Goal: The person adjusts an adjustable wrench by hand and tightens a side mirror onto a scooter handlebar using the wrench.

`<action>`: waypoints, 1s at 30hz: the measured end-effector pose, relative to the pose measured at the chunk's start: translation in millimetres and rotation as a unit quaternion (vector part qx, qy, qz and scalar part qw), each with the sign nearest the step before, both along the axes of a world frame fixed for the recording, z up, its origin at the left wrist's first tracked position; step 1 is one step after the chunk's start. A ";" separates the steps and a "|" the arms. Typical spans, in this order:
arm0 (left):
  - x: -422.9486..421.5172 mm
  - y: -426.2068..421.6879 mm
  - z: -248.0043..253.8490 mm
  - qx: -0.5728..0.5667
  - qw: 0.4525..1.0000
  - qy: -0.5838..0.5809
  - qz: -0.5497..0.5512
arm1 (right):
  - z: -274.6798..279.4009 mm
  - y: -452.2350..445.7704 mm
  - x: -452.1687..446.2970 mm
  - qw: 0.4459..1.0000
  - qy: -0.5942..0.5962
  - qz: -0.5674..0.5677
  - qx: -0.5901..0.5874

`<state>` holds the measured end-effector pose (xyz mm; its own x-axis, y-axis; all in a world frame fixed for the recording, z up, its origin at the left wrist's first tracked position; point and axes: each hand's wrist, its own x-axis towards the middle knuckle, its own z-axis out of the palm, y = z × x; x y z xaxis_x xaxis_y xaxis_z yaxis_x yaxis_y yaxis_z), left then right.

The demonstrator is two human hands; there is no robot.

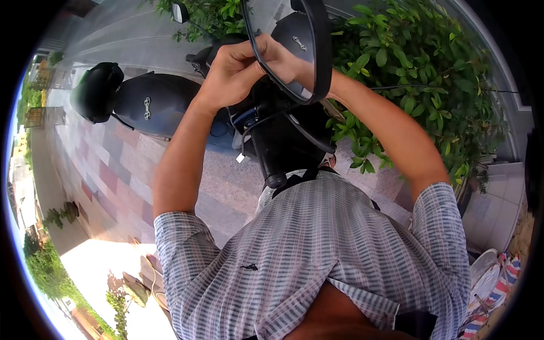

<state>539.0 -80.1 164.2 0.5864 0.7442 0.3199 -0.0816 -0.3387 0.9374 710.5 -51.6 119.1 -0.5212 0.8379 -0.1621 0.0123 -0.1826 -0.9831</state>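
At the top centre, my left hand (233,73) is closed, its fingertips bent in and touching my right hand. My right hand (286,61) overlaps the oval outline of a black-rimmed mirror (322,51), and its fingers look pressed together too. Anything small between the fingers is hidden. Both hands are beside the mirror's left rim, above a scooter's dark front part. A black handlebar grip (271,167) points down towards my striped shirt (317,226). Inside the mirror's outline, a dark seat shape with a silver emblem shows.
Another scooter's black seat (161,102) and a dark helmet (97,92) are on the left. Green bushes (419,79) fill the upper right. Paving tiles (113,170) lie below. A second mirror (180,12) is at the top. A striped bag (501,283) sits lower right.
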 end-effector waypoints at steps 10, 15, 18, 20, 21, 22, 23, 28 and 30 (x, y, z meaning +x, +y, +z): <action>9.9 -10.2 17.8 0.062 0.989 0.101 0.089 | -13.8 -12.8 20.5 0.998 -0.033 -0.044 -0.005; 13.1 -7.9 11.0 0.068 0.987 0.103 0.098 | -9.0 -27.0 28.2 0.997 -0.041 -0.066 -0.006; 13.8 -6.4 14.7 0.077 0.987 0.111 0.086 | 10.1 -33.4 30.5 0.994 -0.089 -0.060 -0.024; 10.4 -9.3 17.6 0.086 0.986 0.112 0.088 | 16.8 -36.4 32.2 0.994 -0.067 -0.068 -0.044; 11.3 -9.6 18.7 0.101 0.985 0.110 0.091 | 18.7 -37.6 33.4 0.994 -0.057 -0.072 -0.055; 12.5 -9.2 20.1 0.117 0.983 0.107 0.093 | 20.6 -38.7 34.6 0.994 -0.047 -0.076 -0.065; 12.7 -9.4 22.1 0.109 0.983 0.112 0.095 | 15.6 -38.6 34.6 0.994 -0.026 -0.076 -0.075; 11.9 -10.0 24.7 0.092 0.985 0.113 0.088 | 3.6 -38.0 28.0 0.991 -0.010 -0.110 -0.076; 12.2 -11.7 27.4 0.080 0.986 0.118 0.091 | 7.0 -40.8 27.6 0.991 -0.016 -0.119 -0.054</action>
<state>551.2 -91.8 191.5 0.5201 0.7948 0.3129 0.2080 -0.4731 0.8561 738.2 -92.4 126.1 -0.3041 0.9136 -0.2701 -0.0129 -0.2875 -0.9577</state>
